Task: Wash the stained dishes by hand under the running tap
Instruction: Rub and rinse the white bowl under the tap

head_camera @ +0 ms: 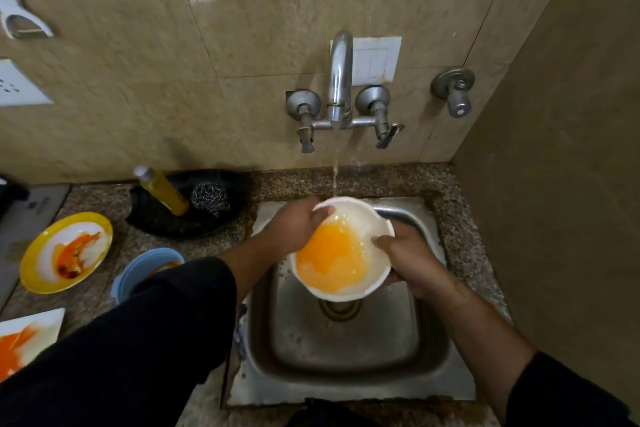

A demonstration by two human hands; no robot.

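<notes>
While water streams, both hands [294, 225] grip the round white bowl [341, 250].

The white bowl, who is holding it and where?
Both hands hold the white bowl by its rim: left hand at the far-left edge, right hand at the right edge.

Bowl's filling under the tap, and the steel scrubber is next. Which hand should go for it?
Probably the left hand. The steel scrubber sits in the black tray left of the sink, nearest that hand. The right hand grips the white bowl on its far side and can hold it alone.
</notes>
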